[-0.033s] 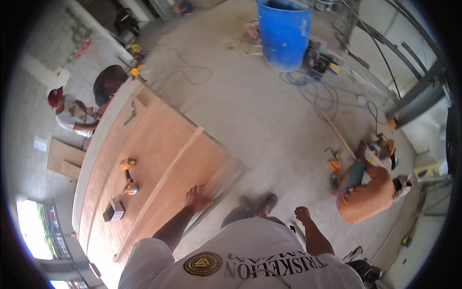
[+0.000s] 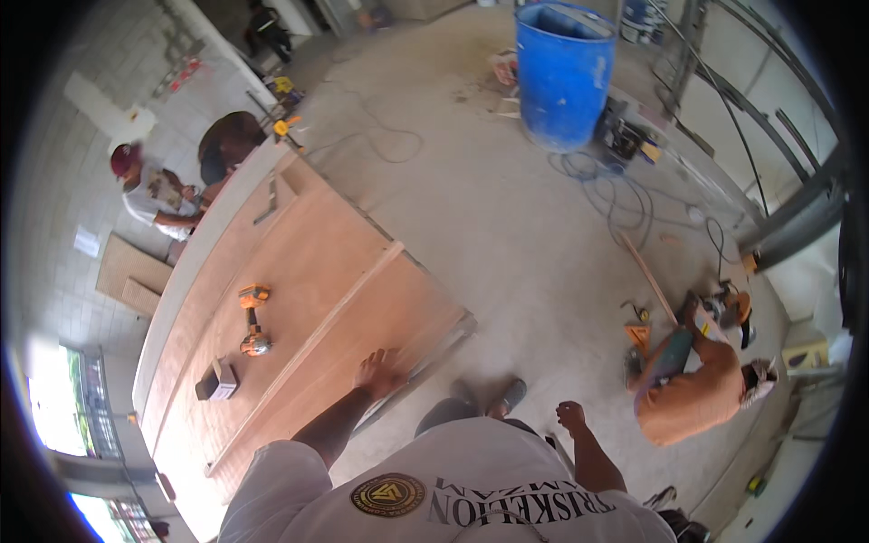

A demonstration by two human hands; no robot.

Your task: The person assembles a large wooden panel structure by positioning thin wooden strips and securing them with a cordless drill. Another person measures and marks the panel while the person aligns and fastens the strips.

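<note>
My left hand lies flat with fingers spread on the near corner of a large brown plywood panel, which rests on a low metal frame. A long thin wooden strip runs diagonally across the panel just left of that hand. My right hand hangs at my side with fingers curled and nothing in it. An orange cordless drill and a small dark box sit farther left on the panel.
A person in an orange shirt crouches on the concrete floor to my right beside a power tool. Another person in a red cap stands at the panel's far end. A blue barrel and loose cables lie ahead.
</note>
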